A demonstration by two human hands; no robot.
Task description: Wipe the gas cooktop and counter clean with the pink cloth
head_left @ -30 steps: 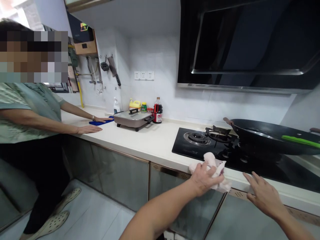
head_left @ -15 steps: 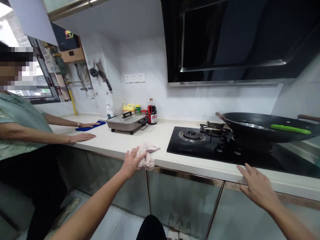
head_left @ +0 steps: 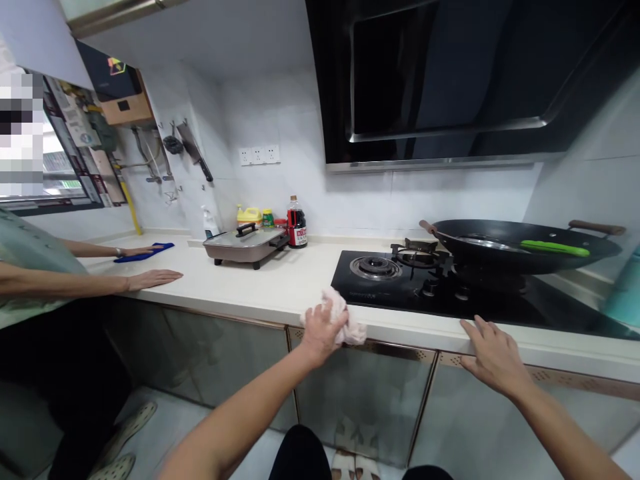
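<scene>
I see a black range hood point(head_left: 450, 83) above a two-handled wok point(head_left: 525, 262), with a bright green utensil point(head_left: 555, 249) lying in it. To the left, my head camera gives me a lidded electric skillet point(head_left: 245, 253), a dark sauce bottle point(head_left: 297, 223) just beside it and a yellow jug point(head_left: 250, 217) behind. Beyond, I make out wall sockets point(head_left: 259, 155), a hanging cleaver point(head_left: 191, 143) and a water heater point(head_left: 113, 83).

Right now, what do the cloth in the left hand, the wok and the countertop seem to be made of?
Cloth: soft matte fabric, perhaps cotton; it bunches in the left hand.
Wok: probably metal, dark, with a slight sheen; its brown handles look wooden.
Countertop: smooth and pale, perhaps stone or laminate; the even surface leaves it open.
</scene>
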